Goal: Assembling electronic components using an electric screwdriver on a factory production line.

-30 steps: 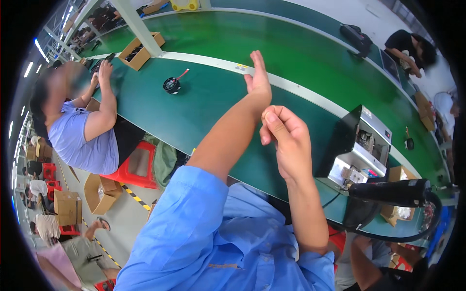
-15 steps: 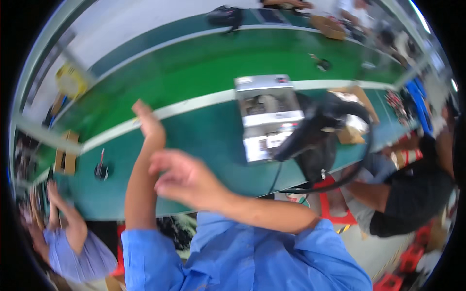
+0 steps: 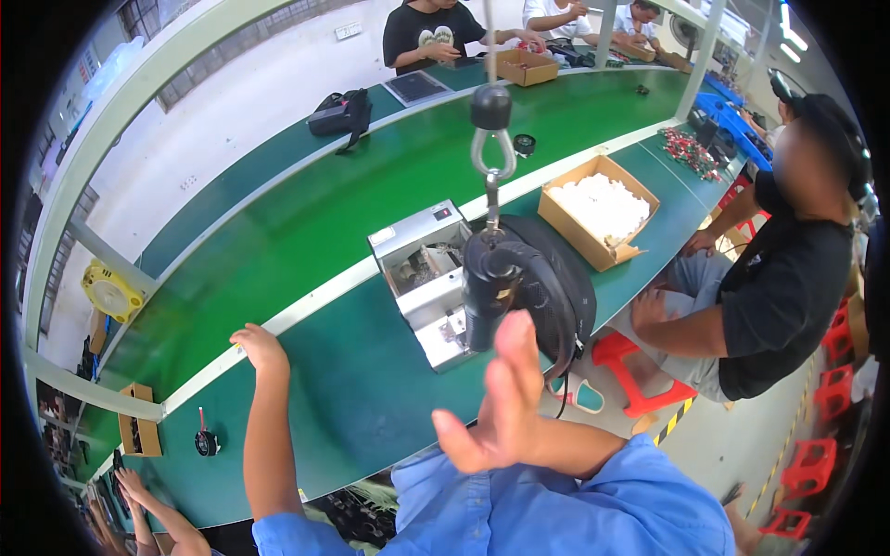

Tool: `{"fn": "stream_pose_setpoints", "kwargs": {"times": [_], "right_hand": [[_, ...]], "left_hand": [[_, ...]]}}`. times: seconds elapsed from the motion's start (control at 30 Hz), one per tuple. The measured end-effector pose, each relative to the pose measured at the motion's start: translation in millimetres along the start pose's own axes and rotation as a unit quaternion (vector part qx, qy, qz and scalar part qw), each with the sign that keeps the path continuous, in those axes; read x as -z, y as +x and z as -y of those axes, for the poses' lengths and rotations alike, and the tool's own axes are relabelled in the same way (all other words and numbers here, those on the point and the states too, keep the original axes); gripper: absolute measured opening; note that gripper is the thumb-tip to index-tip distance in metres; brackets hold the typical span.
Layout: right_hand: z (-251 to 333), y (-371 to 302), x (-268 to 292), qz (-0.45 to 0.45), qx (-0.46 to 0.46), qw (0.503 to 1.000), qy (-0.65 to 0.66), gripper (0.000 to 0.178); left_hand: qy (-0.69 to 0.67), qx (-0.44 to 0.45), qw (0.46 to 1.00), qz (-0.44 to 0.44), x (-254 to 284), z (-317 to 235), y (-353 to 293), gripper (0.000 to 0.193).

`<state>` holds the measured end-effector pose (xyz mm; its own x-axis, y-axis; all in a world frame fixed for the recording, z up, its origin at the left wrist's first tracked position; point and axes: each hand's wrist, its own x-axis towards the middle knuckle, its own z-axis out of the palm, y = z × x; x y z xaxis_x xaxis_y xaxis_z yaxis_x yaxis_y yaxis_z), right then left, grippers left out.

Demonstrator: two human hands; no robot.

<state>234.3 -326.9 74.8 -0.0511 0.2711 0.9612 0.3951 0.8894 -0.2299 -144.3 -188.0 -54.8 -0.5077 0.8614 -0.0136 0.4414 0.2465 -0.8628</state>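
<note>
My left hand [image 3: 260,347] rests at the white rail [image 3: 315,296] between the green belt and the dark green bench, its fingers stretched over the edge and nothing seen in them. Raised in front of my blue shirt, my right hand [image 3: 501,408] is open and empty, thumb apart from the fingers. Just beyond it a black tool [image 3: 489,283] hangs by a metal hook [image 3: 492,153]. Behind the tool stands a silver metal machine [image 3: 408,243] with small metal bits in its open hopper. A black bag [image 3: 561,278] lies beside it, partly hidden by the tool.
A cardboard box [image 3: 607,252] of white pieces stands on the right, near a seated person in black [image 3: 788,306]. Left on the bench are a small round black part [image 3: 206,443] with a red wire and another cardboard box [image 3: 139,426]. A red stool [image 3: 640,375] stands below.
My view has swung right. My right hand has moved away from beside my left forearm to in front of the hanging tool, its fingers spreading. My left hand stays by the rail.
</note>
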Motion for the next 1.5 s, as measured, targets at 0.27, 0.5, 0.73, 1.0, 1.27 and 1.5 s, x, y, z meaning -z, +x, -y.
{"fn": "stream_pose_setpoints", "kwargs": {"times": [0.27, 0.5, 0.73, 1.0, 1.27, 1.5], "right_hand": [[-36.1, 0.9, -11.9, -0.091, -0.298, 0.932, 0.187, 0.086], [-56.0, 1.1, -3.9, 0.013, -0.281, 0.927, 0.25, 0.065], [-52.7, -3.7, -3.9, -0.023, -0.239, 0.913, 0.33, 0.076], [-49.6, 5.3, -1.8, -0.014, -0.281, 0.911, 0.302, 0.082], [-40.1, 16.4, -12.0, 0.001, -0.271, 0.893, 0.36, 0.085], [-46.3, 12.5, -3.5, -0.022, -0.275, 0.881, 0.384, 0.086]], "left_hand": [[-0.024, -0.023, 0.999, 0.012, 13.0, 6.8, -16.4, 0.041], [0.016, 0.002, 1.0, 0.02, 5.2, -8.9, -0.6, 0.036], [0.151, 0.002, 0.985, 0.088, 12.5, -10.0, -1.2, 0.029], [0.18, -0.053, 0.969, 0.162, 25.8, -2.0, -6.9, 0.036], [0.024, -0.023, 0.995, 0.098, 16.5, 8.7, -14.1, 0.064], [-0.479, -0.059, 0.857, -0.18, 68.4, 24.4, -99.2, 0.048]]}}
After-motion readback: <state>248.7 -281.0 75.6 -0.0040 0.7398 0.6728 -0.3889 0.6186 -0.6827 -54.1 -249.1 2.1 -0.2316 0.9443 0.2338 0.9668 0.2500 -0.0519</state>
